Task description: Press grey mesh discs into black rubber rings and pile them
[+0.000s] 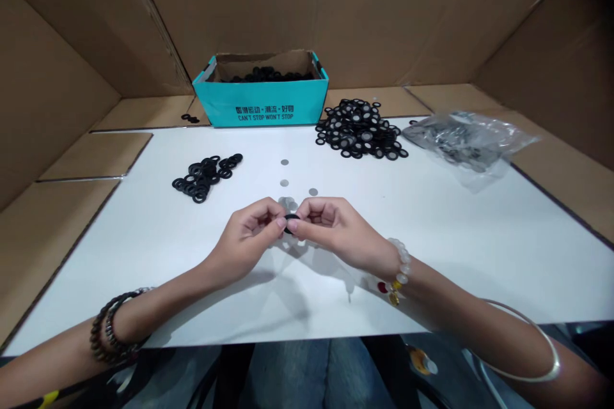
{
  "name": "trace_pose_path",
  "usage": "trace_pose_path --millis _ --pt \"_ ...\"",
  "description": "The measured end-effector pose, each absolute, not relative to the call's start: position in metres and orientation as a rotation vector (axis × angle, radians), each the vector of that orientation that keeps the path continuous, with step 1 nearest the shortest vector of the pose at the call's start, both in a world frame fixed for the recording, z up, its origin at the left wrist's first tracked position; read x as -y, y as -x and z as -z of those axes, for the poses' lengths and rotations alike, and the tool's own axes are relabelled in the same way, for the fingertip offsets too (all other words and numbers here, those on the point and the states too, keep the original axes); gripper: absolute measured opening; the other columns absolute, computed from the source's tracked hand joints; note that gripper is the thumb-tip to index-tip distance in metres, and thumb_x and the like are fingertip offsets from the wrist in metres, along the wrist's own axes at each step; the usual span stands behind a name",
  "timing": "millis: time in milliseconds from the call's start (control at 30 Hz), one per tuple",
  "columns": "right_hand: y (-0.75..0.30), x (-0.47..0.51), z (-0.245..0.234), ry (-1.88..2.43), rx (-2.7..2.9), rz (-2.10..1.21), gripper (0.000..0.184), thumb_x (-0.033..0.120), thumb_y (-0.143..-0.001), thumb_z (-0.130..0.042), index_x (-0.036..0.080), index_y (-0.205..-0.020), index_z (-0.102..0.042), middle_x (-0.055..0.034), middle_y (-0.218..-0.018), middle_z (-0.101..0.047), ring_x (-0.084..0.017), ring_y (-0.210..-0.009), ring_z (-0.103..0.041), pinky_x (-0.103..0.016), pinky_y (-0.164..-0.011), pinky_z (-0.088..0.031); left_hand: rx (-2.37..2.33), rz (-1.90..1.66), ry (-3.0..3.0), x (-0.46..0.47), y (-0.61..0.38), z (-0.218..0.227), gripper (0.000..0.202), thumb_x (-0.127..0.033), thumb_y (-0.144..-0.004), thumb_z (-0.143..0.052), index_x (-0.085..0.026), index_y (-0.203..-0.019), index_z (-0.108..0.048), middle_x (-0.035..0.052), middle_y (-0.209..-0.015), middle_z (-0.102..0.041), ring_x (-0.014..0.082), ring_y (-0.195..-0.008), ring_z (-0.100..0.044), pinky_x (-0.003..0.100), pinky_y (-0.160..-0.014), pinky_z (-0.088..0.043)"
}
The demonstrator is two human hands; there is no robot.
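Note:
Between my two hands, just above the white table (201,307), is a small black ring (291,225). My left hand (252,230) pinches its left edge with thumb and forefinger. On the opposite edge, my right hand (336,230) is closed in a similar pinch. Whether anything fills the ring's middle is hidden by my fingertips. Right behind my fingers lie several thin grey discs (288,202), partly overlapping. Single discs sit farther off, among them one grey disc (313,192) to the right and another disc (284,162) toward the box.
A turquoise cardboard box (261,102) holding black rings stands at the back. Left of centre is a small pile of black rings (204,176); a larger heap of rings with grey centres (359,131) lies right. Beside it rests a clear plastic bag (470,140). Cardboard walls surround the table.

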State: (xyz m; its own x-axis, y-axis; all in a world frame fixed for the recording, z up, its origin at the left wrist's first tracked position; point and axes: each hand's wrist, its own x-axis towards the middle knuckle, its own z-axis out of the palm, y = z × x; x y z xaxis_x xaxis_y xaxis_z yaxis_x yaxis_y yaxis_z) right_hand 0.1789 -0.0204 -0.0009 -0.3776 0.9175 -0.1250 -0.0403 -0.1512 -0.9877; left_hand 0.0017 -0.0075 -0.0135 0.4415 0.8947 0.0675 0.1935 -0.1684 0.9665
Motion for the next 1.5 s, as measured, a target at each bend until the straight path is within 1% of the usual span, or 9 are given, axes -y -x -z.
trace_pose_path --millis 200,500,600,767,867,1033,1167,1367,1500 --pt "-0.177 0.023 -0.002 1.026 1.393 -1.592 0.031 0.041 -0.073 -0.068 0.016 -0.064 -0.053 0.0050 -0.056 -0.046 -0.006 -0.052 -0.038 -0.022 -0.048 -0.029 -1.013 -0.945 -1.774 0.014 -0.001 0.010 0.018 -0.029 -0.084 -0.053 -0.018 -0.071 -0.054 -0.0013 -0.065 -0.051 0.0114 -0.059 -0.045 0.023 -0.058 -0.038" --pt "-0.185 0.020 0.000 1.048 1.340 -1.667 0.034 0.045 -0.068 -0.072 0.015 -0.062 -0.057 0.0028 -0.057 -0.055 -0.008 -0.053 -0.047 -0.023 -0.052 -0.038 -0.860 -0.732 -1.551 0.003 -0.001 0.008 0.019 -0.031 -0.085 -0.057 -0.017 -0.074 -0.055 -0.0011 -0.066 -0.056 0.0101 -0.061 -0.053 0.020 -0.059 -0.042" --pt "-0.190 0.016 0.001 1.018 1.322 -1.670 0.029 0.043 -0.071 -0.070 0.015 -0.070 -0.061 0.0012 -0.065 -0.060 -0.009 -0.060 -0.053 -0.024 -0.059 -0.045 -0.833 -0.757 -1.441 0.003 -0.001 0.009 0.019 -0.033 -0.084 -0.059 -0.017 -0.074 -0.055 -0.0010 -0.065 -0.059 0.0098 -0.061 -0.055 0.020 -0.059 -0.044" --pt "-0.198 0.012 0.003 0.986 1.513 -1.438 0.021 0.030 -0.085 -0.058 0.016 -0.100 -0.063 -0.0045 -0.087 -0.065 -0.013 -0.078 -0.061 -0.028 -0.072 -0.050 -0.826 -0.806 -1.400 0.004 -0.001 0.008 0.020 -0.033 -0.083 -0.061 -0.016 -0.074 -0.056 -0.0009 -0.065 -0.060 0.0093 -0.060 -0.054 0.020 -0.058 -0.043" --pt "-0.199 0.014 0.002 0.894 1.840 -1.124 0.023 0.020 -0.087 -0.054 0.018 -0.109 -0.061 -0.0072 -0.097 -0.065 -0.017 -0.089 -0.060 -0.033 -0.080 -0.049 -0.808 -0.803 -1.380 0.004 0.000 0.008 0.020 -0.032 -0.083 -0.061 -0.016 -0.073 -0.056 -0.0010 -0.065 -0.060 0.0096 -0.061 -0.055 0.021 -0.060 -0.043" --pt "-0.196 0.018 0.002 0.829 2.014 -0.738 0.020 0.019 -0.085 -0.058 0.017 -0.105 -0.061 -0.0074 -0.092 -0.065 -0.018 -0.088 -0.059 -0.036 -0.080 -0.050 -0.803 -0.782 -1.211 0.004 0.000 0.012 0.018 -0.032 -0.081 -0.064 -0.016 -0.083 -0.057 -0.0010 -0.069 -0.061 0.0095 -0.064 -0.055 0.023 -0.064 -0.042" --pt "-0.194 0.018 0.005 0.847 2.025 -0.617 0.019 0.021 -0.084 -0.060 0.017 -0.103 -0.061 -0.0079 -0.093 -0.062 -0.019 -0.089 -0.059 -0.035 -0.078 -0.051 -0.804 -0.773 -0.987 0.003 -0.004 0.012 0.035 -0.028 -0.070 -0.074 -0.018 -0.095 -0.053 0.0001 -0.076 -0.065 0.0120 -0.068 -0.058 0.025 -0.067 -0.042" --pt "-0.191 0.018 0.011 0.808 2.140 -0.442 0.025 0.022 -0.086 -0.057 0.017 -0.110 -0.057 -0.0093 -0.096 -0.060 -0.020 -0.090 -0.056 -0.037 -0.077 -0.051 -0.835 -0.769 -0.883 0.006 -0.008 0.010 0.042 -0.021 -0.066 -0.076 -0.020 -0.091 -0.043 -0.0031 -0.075 -0.066 0.0093 -0.063 -0.057 0.023 -0.062 -0.039" --pt "-0.190 0.018 0.014 0.795 2.181 -0.434 0.034 0.015 -0.086 -0.052 0.019 -0.120 -0.052 -0.0103 -0.106 -0.057 -0.021 -0.099 -0.053 -0.039 -0.083 -0.050 -0.830 -0.793 -0.899 0.005 -0.008 0.013 0.043 -0.019 -0.068 -0.074 -0.022 -0.090 -0.038 -0.0044 -0.071 -0.065 0.0094 -0.064 -0.056 0.023 -0.064 -0.038"
